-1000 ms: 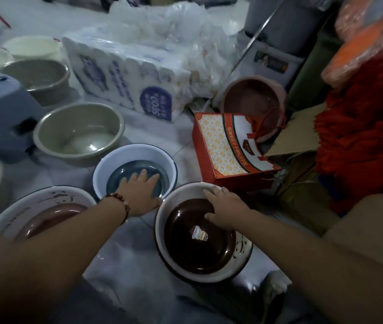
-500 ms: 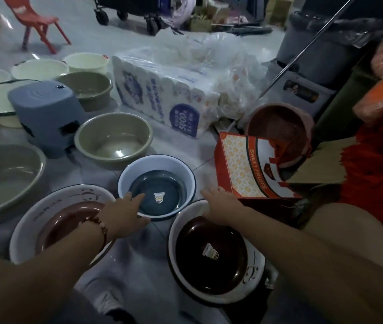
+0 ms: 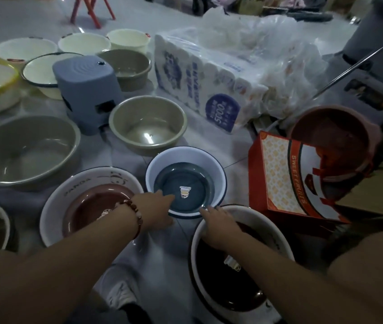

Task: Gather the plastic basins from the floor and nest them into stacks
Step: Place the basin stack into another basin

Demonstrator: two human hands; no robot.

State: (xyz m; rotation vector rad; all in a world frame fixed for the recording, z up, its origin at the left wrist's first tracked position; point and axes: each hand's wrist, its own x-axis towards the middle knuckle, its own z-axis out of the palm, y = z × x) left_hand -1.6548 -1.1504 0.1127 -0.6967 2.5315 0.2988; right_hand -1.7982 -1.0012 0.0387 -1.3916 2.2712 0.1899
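Observation:
A white basin with a blue bottom (image 3: 200, 157) stands on the floor in front of me. My left hand (image 3: 157, 206), with a bead bracelet on the wrist, holds its near rim, fingers inside and thumb outside. To its right is a white basin with a dark brown bottom (image 3: 194, 251). My right hand (image 3: 218, 226) lies over that basin's far rim, fingertips at the blue basin's edge; its grip is unclear. On the left sits a white panda basin with a reddish bottom (image 3: 85, 182). Two olive basins (image 3: 148, 118) (image 3: 22, 148) stand behind.
Several cream and white basins (image 3: 83, 43) stand at the back left around a grey-blue stool (image 3: 85, 85). A wrapped tissue pack (image 3: 209, 83), a red fruit box (image 3: 277, 174) and a tilted pink bucket (image 3: 333, 136) crowd the right. My shoe (image 3: 120, 293) is below.
My left hand moved from beside the blue basin onto its near rim. My right hand slid left along the brown basin's far rim toward the blue basin. The view tilted up.

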